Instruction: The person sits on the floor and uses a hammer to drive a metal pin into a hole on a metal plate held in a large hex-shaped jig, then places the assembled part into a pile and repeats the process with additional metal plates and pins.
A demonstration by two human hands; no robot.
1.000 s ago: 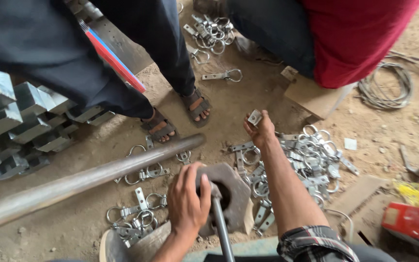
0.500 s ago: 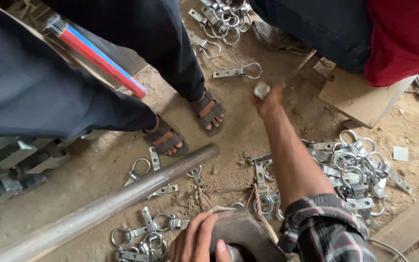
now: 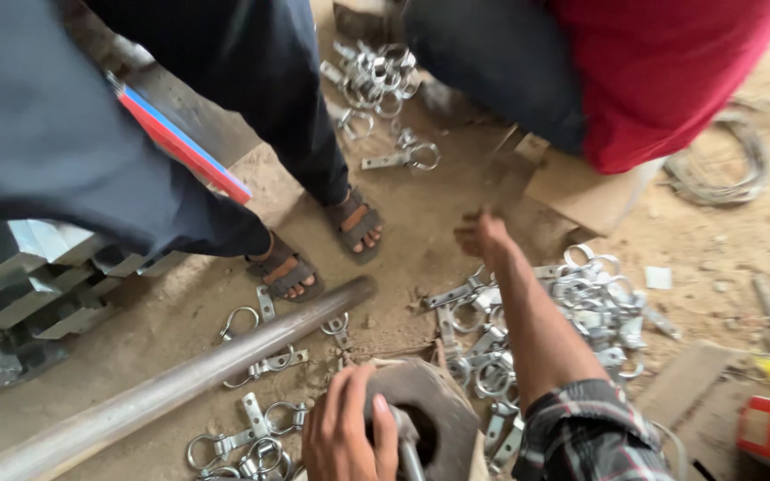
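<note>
Your left hand (image 3: 342, 428) grips the round metal block (image 3: 430, 410) low in the view — fingers curled over its edge beside the upright handle (image 3: 407, 450). Your right hand (image 3: 483, 236) reaches out over the dirt floor (image 3: 421, 258), blurred; whether it is clenched or holds anything cannot be told. A pile of ring clamps (image 3: 581, 303) lies just right of that forearm, a long pipe (image 3: 171, 383) to the left.
</note>
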